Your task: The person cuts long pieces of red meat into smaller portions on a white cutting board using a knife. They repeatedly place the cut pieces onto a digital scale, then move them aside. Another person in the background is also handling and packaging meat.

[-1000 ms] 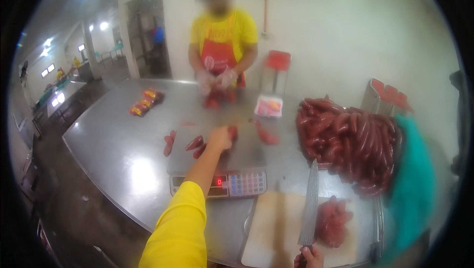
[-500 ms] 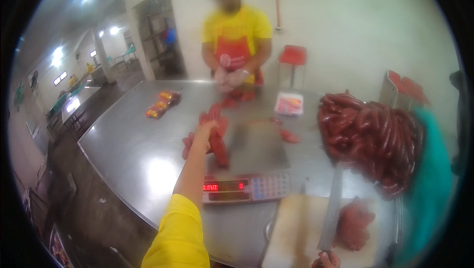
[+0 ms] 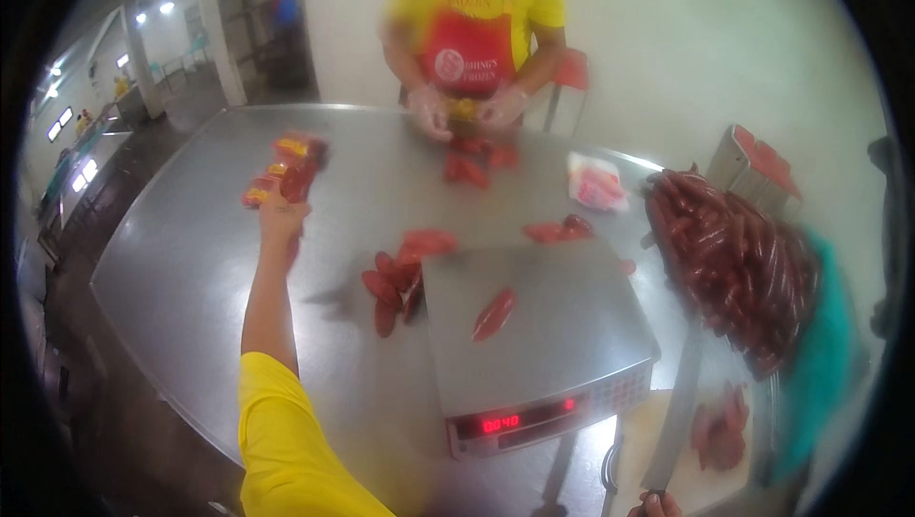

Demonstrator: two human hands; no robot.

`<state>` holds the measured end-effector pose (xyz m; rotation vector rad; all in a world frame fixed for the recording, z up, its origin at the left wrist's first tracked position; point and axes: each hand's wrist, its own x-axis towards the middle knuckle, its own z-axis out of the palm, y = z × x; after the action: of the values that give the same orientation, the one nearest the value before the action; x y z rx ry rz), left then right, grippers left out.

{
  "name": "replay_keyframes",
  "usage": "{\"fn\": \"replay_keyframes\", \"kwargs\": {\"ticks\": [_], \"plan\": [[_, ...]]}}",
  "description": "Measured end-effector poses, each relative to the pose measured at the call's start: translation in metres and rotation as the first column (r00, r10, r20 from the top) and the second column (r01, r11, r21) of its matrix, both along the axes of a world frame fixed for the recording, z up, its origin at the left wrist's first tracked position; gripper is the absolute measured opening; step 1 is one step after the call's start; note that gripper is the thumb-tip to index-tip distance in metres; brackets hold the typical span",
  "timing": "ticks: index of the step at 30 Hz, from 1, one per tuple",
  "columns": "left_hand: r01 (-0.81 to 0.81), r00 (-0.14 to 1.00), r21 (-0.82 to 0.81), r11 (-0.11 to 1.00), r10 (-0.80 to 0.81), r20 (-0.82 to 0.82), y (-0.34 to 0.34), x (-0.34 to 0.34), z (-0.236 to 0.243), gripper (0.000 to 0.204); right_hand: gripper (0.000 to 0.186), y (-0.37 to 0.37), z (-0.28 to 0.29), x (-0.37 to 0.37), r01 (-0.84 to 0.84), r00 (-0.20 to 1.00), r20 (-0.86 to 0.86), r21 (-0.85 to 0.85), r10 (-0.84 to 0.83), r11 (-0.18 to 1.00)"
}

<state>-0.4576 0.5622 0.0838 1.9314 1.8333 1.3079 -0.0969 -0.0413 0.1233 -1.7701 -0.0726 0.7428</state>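
My left hand reaches out at the left with its fingers round red sausages, beside red-and-yellow packs. My right hand, low at the right, grips a large knife by its dark handle over a cream cutting board, next to a piece of red meat. A single sausage lies on the steel scale, whose display is lit. More loose sausages lie left of the scale and behind it.
Across the steel table, a co-worker in yellow shirt, red apron and clear gloves handles something yellow above red pieces. A white-and-pink pack, a large sausage heap, teal cloth and red-topped stools are at the right.
My left hand has moved from the scale leftward to the packs, carrying sausages, and leaves one sausage on the scale. The view has shifted. My right hand still grips the knife.
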Motion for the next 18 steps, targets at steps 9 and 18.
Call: {"fn": "replay_keyframes", "kwargs": {"ticks": [9,18], "plan": [[-0.269,0.839,-0.334,0.903,0.05,-0.542,0.0,0.012,-0.087,0.082,0.024,0.013,0.001,-0.027,0.003,0.988,0.152,-0.104,0.013,0.995],[0.964,0.167,-0.184,0.192,-0.975,-0.144,-0.181,0.209,-0.011,0.026,0.023,0.006,0.007,-0.045,-0.025,0.874,0.476,-0.165,0.101,0.986]]}}
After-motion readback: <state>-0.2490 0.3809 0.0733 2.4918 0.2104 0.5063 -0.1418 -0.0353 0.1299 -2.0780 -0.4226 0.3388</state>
